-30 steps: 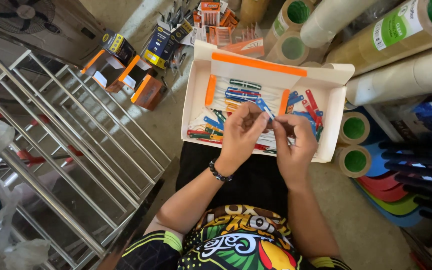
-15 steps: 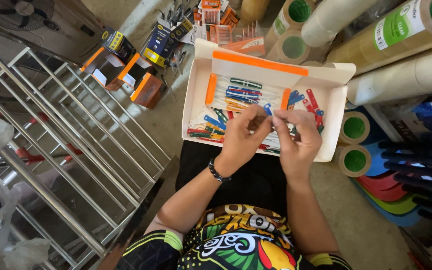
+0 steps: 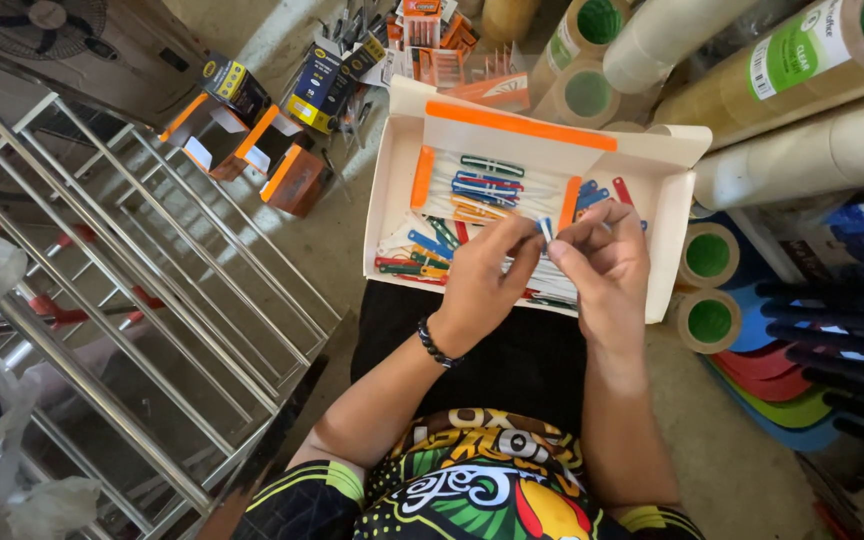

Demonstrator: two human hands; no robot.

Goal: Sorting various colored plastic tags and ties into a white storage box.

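An open white cardboard box [image 3: 399, 170] with orange trim rests on my lap, filled with several small coloured items [image 3: 482, 185] in blue, green, red and orange. My left hand [image 3: 482, 280], with a black bead bracelet at the wrist, and my right hand [image 3: 607, 265] meet above the box's right half. Together their fingertips pinch one small white and blue item [image 3: 546, 229]. The box's front edge is hidden behind both hands.
A metal rack [image 3: 122, 290] lies to the left. Small orange and black boxes [image 3: 252, 130] sit on the concrete floor behind the box. Large rolls of tape and paper [image 3: 772, 90] crowd the right, with green-cored tape rolls [image 3: 708, 255] and coloured plastic pieces [image 3: 782, 385].
Both hands have shifted slightly lower over the box while their fingers keep working the small item between them.
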